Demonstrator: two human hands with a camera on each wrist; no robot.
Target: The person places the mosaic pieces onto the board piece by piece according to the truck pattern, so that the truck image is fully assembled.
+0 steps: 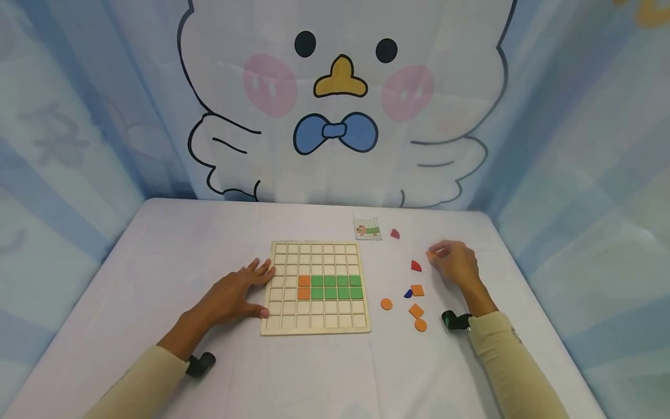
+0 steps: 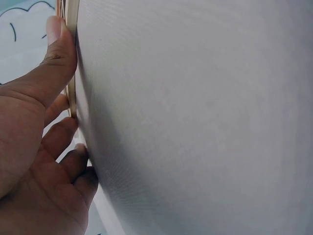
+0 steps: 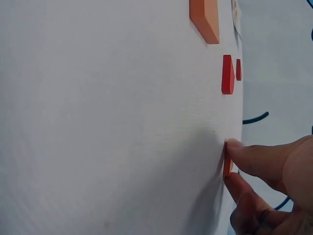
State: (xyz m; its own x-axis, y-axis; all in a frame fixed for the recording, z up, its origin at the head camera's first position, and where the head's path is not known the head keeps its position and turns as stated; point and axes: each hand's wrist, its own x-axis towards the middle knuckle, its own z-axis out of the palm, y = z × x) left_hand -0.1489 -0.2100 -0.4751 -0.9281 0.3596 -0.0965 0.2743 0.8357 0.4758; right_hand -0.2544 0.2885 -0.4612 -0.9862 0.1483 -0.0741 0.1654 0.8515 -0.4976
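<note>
A wooden grid board (image 1: 316, 323) lies at the middle of the table, with green squares (image 1: 336, 287) and orange squares (image 1: 304, 287) set in two of its rows. My left hand (image 1: 230, 297) rests against the board's left edge, fingers spread and thumb near the lower corner; the left wrist view shows the thumb (image 2: 61, 54) along the board's side. Over on the right, my right hand (image 1: 454, 262) pinches a small orange piece (image 3: 227, 161) between thumb and fingers, close over the table. Most of that piece is hidden by the fingers in the head view.
Between board and right hand lie red quarter-circles (image 1: 416, 266), orange squares (image 1: 417, 290), orange discs (image 1: 386, 304) and a blue piece (image 1: 408, 294). A small picture card (image 1: 367, 228) lies behind the board. Printed curtains (image 1: 335, 174) stand at the table's back and sides.
</note>
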